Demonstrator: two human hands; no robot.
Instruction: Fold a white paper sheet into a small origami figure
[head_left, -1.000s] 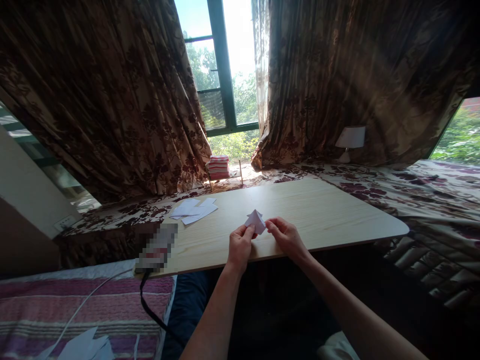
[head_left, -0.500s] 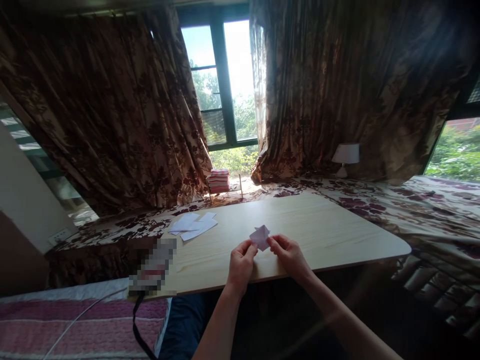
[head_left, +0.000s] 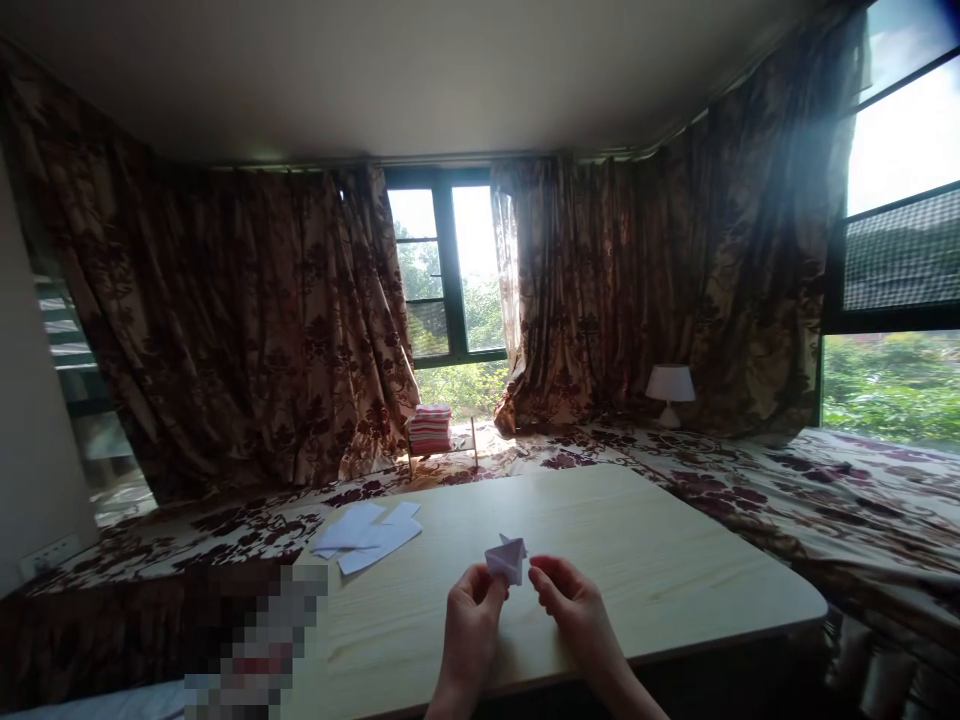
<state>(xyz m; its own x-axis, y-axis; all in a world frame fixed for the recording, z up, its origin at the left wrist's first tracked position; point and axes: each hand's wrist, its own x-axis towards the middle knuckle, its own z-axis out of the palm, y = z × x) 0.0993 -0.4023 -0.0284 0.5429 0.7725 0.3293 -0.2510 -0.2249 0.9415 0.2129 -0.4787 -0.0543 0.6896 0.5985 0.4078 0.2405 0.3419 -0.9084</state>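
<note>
A small piece of white folded paper [head_left: 506,560], with pointed flaps standing up at its top and right, is held above the table. My left hand [head_left: 474,615] pinches its lower left edge between thumb and fingers. Just to the right of the paper is my right hand [head_left: 570,600], its fingers curled in and its thumb close to them. A narrow gap shows between those fingertips and the paper, and nothing is visible in them. On the left of the pale wooden table [head_left: 637,560], several flat white paper sheets [head_left: 371,538] lie overlapping.
A blurred-out object [head_left: 259,650] lies at the table's left edge. Beyond the table, a stack of striped cloths [head_left: 431,430] rests on a small stand, and a white lamp [head_left: 670,392] stands on the floral-covered ledge [head_left: 570,460]. Patterned curtains [head_left: 285,320] hang behind.
The view has tilted up, showing more ceiling. My right hand has come off the paper's right side. The paper, in my left hand, is turned and its flaps stand out differently.
</note>
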